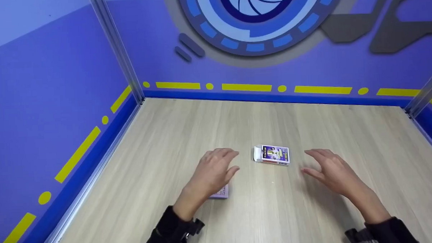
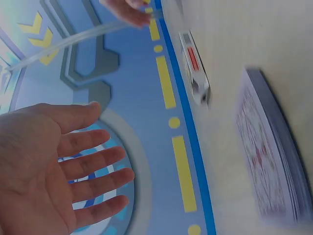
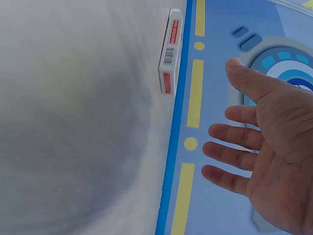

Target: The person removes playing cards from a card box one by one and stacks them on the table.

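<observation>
A small card box (image 1: 275, 154), purple and white on its face, lies flat on the table with its white end flap raised on the left. My left hand (image 1: 213, 168) hovers left of it, fingers relaxed and apart, holding nothing. Below that hand sits a deck of playing cards (image 2: 264, 152) with a patterned back, mostly hidden by the hand and wrist in the head view. To the right of the box hangs my right hand (image 1: 332, 170), thumb and fingers spread, also without anything in its grasp. The right wrist view shows the box's side (image 3: 169, 54) with red labels and a barcode.
The wood-grain table (image 1: 262, 213) is bounded by a blue back wall (image 1: 148, 48) and a blue left wall (image 1: 39, 106) with yellow dashes. Metal posts (image 1: 116, 46) stand at the corners. Dark straps with small devices (image 1: 191, 228) are on both wrists.
</observation>
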The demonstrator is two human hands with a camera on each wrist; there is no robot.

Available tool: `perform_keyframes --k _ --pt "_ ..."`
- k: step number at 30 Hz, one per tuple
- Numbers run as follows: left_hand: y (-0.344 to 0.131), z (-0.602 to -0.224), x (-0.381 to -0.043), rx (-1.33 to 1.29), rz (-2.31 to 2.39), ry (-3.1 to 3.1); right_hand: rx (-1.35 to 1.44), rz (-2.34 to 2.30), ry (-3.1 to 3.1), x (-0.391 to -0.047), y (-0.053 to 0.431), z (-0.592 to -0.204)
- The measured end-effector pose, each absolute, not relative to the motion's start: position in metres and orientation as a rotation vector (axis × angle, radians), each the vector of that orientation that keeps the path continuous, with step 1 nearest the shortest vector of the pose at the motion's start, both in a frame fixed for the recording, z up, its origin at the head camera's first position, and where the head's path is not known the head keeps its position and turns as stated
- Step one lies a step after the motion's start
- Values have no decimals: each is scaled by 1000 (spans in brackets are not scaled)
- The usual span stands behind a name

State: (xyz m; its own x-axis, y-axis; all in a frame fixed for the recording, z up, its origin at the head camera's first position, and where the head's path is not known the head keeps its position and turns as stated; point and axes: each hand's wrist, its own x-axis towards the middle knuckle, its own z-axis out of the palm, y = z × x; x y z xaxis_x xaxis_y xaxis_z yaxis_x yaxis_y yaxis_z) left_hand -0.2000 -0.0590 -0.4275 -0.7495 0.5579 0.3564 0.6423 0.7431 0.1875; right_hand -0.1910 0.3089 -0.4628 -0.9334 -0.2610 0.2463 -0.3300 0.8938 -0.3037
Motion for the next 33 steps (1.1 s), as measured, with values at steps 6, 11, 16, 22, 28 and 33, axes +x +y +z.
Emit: perform_keyframes --k 6,11,16,22,28,33 --pt "-27 -427 -202 -991 -403 -2624 527 515 -2788 -208 286 -464" --pt "-8 -426 -205 -976 -400 -2639 564 542 -2778 -224 270 -470" --pt "7 -428 -209 -965 -396 -2629 557 558 -2838 -240 256 -478" --pt "13 -438 -215 -932 -401 -2635 582 539 -2852 -252 245 -490" --pt "15 -444 -221 -890 -461 -2633 573 544 -2889 -257 242 -499" --pt "17 -448 -226 -858 -508 -2646 576 548 -2913 -256 241 -503"
